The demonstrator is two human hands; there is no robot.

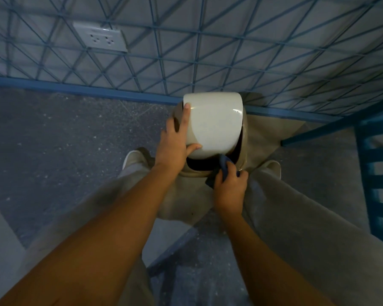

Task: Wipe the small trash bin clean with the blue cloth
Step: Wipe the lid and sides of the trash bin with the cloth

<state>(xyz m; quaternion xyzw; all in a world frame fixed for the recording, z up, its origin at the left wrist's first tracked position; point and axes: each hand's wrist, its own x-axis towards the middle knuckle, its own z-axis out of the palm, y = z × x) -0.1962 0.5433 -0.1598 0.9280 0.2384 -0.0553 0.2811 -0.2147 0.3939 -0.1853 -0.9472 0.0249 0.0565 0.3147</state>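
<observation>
Two bare arms reach down from the bottom edge, and that edge cuts them off above the elbows. Light baggy trousers (307, 217) show on both sides of them. One pale shoe (132, 157) peeks out by the left arm; most of it is hidden.

Between the legs stands the small trash bin (244, 151), close to the wall. Its tan body is mostly covered by the arms and the lid, so its shape is hard to see. The white lid (215, 124) is tipped up, and under it is a dark opening.

The left hand (175, 142) is spread wide and flat on the lid's left side, one finger pointing up along the edge and the thumb pressed on the lower rim.

The right hand (229, 186) is curled tight around the blue cloth (223, 167) at the bin's front rim. Only a small bunched bit of cloth sticks out; the fingers hide the rest.

Behind is a wall of blue crossing lines with a white socket (101, 37). Something blue with slats (378, 173) is cut off at the right edge.
</observation>
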